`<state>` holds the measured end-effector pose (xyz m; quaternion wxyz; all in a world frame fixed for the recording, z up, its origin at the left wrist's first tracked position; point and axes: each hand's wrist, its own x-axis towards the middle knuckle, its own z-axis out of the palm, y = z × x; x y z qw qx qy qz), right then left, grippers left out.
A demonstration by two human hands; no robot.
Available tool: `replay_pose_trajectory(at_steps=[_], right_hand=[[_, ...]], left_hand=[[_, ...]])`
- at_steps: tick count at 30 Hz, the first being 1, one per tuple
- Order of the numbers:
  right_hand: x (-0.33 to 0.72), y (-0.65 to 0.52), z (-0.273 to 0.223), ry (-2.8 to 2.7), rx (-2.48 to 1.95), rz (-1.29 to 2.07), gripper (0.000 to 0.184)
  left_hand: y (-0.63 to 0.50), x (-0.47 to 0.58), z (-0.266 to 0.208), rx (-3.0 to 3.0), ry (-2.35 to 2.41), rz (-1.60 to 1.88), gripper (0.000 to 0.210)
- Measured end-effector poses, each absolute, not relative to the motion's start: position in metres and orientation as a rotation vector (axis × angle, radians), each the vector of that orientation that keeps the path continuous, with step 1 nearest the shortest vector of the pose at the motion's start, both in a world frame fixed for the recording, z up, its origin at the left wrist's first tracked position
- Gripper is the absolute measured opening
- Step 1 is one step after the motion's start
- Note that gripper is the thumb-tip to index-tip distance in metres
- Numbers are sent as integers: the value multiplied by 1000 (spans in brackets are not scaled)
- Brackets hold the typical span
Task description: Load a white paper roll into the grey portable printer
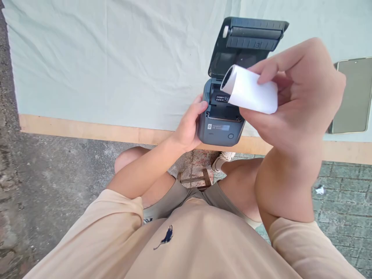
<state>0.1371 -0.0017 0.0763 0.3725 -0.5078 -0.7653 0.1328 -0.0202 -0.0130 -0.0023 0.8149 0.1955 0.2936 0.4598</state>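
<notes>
A small dark grey label printer (217, 133) is held at the table's front edge, its lid (216, 58) swung up and back. My left hand (190, 126) wraps around its left side, thumb on the rim of the open compartment. Just above that compartment, my right hand (302, 85) pinches a roll of white paper (255, 93) between thumb and fingers. The roll is tilted, with its dark core showing at the left end and a loose flap of paper hanging there. It covers part of the compartment and lid.
A pale cloth (130, 69) covers the table, whose light wooden edge (87, 126) runs along the front. At the right lies a phone-like flat device (350, 97), partly behind my right hand. A wooden stool (194, 180) shows between my legs.
</notes>
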Motion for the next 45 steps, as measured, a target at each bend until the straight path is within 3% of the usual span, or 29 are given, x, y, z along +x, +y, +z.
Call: replay_pose_trajectory(at_steps=[7,12,19,29,38,45], right_hand=[[141,-12,72,-2229,-1652,143,17],[144,-14,64,-2156,-1557,156,19],[152,-12,57,-1943,-1369,492,27],[152,-5,46,-1911,-1320,495,32],[149,-5,56,-2224,-1559,345,5],[156,-9,51,-2261,-1366,363,28]], left_hand=[[-16,-15,1,477,706,1007,19],[-16,-12,3,489,752,1009,17],[-16,-8,2,487,742,1046,18],[-14,-9,0,505,719,1031,20],[-13,-10,4,466,726,1026,17],[-12,-14,0,488,606,992,28]])
